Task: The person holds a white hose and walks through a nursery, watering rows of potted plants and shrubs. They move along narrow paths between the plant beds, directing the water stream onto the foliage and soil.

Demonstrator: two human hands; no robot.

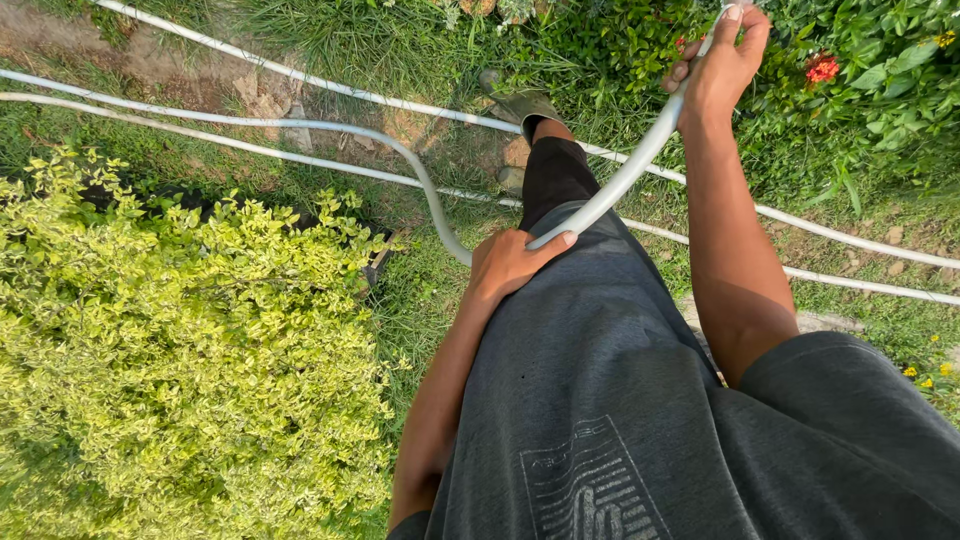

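— where's the hose?
— the pale garden hose (pixel 640 160) runs from my left hand (pixel 508 262), clamped around it at my hip, to my right hand (pixel 722 68), gripping it far out over the red-flowered shrubs (pixel 850 70).
— water flowing?
— none visible; the nozzle end is out of frame.

The hose (pixel 620 180) is pale grey-white; the shirt (pixel 620 400) dark grey with a lighter striped print; the trousers (pixel 555 175) black; the shoe (pixel 520 100) olive; the bush (pixel 180 350) yellow-green; the flowers (pixel 822 68) red.
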